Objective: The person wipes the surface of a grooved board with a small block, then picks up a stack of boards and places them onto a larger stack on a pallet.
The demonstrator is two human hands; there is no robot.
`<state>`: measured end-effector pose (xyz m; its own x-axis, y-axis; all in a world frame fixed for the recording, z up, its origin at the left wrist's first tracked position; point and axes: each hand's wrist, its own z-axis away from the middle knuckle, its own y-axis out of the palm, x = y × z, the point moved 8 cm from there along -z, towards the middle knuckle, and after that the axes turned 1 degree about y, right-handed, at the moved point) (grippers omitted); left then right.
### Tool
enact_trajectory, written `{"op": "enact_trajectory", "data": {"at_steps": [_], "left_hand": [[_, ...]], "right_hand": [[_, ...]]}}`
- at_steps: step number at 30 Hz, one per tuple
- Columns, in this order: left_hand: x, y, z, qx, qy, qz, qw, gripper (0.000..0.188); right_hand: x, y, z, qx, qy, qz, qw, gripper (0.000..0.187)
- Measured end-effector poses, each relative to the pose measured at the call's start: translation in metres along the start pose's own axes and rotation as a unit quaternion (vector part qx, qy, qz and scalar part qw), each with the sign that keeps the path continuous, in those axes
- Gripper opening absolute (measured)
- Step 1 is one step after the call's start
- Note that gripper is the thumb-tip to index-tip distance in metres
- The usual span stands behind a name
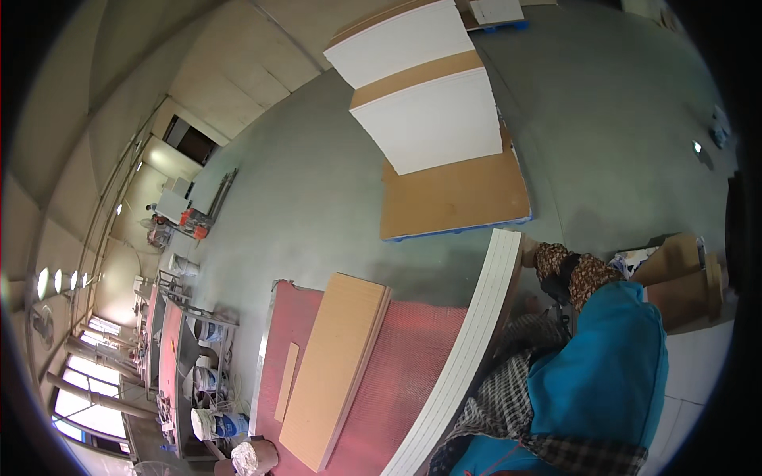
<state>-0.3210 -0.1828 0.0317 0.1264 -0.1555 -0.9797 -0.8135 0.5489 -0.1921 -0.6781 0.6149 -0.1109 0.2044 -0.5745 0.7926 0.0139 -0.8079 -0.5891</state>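
A stack of white panels (476, 341) stands on edge and runs from the lower middle up to the right of centre. An arm in a brown patterned sleeve (575, 274) comes out of a blue garment (603, 373) with a checked cloth (508, 397) beside it. I take it for my left arm. My left hand (529, 252) sits at the far top end of the stack and grips it, with the fingers mostly hidden behind the panels. My right hand is out of sight.
A light wooden board (337, 365) and a thin strip (287, 381) lie on a red mesh-covered table (413, 349). White and brown sheets (432, 119) are stacked on the grey floor (317, 182). Shelves with buckets (210, 373) stand at left, cardboard boxes (683, 278) at right.
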Motion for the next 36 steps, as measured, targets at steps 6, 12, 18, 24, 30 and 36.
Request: {"op": "enact_trajectory", "data": {"at_steps": [6, 12, 18, 24, 30, 36], "left_hand": [[0.006, 0.049, -0.011, 0.017, 0.004, -0.065, 0.998, 0.041], [0.007, 0.105, 0.011, -0.003, 0.014, -0.160, 0.987, 0.040], [-0.009, 0.198, 0.025, 0.025, 0.016, -0.244, 0.969, 0.040], [-0.008, 0.251, 0.012, 0.065, 0.025, -0.325, 0.943, 0.040], [-0.021, 0.361, -0.017, 0.161, 0.038, -0.378, 0.911, 0.040], [-0.034, 0.455, -0.054, 0.233, 0.047, -0.413, 0.879, 0.040]], "right_hand": [[-0.070, -0.015, 0.039, -0.036, 0.057, -0.028, 0.997, 0.034], [-0.147, -0.032, 0.057, -0.057, 0.074, -0.040, 0.995, 0.038], [-0.232, -0.096, 0.100, -0.056, 0.048, 0.144, 0.987, 0.042], [-0.226, -0.164, 0.072, -0.078, 0.194, -0.363, 0.908, 0.043], [-0.266, -0.189, 0.067, -0.211, 0.312, -0.660, 0.650, 0.048], [-0.315, -0.197, 0.053, -0.322, 0.389, -0.674, 0.539, 0.062]]}}
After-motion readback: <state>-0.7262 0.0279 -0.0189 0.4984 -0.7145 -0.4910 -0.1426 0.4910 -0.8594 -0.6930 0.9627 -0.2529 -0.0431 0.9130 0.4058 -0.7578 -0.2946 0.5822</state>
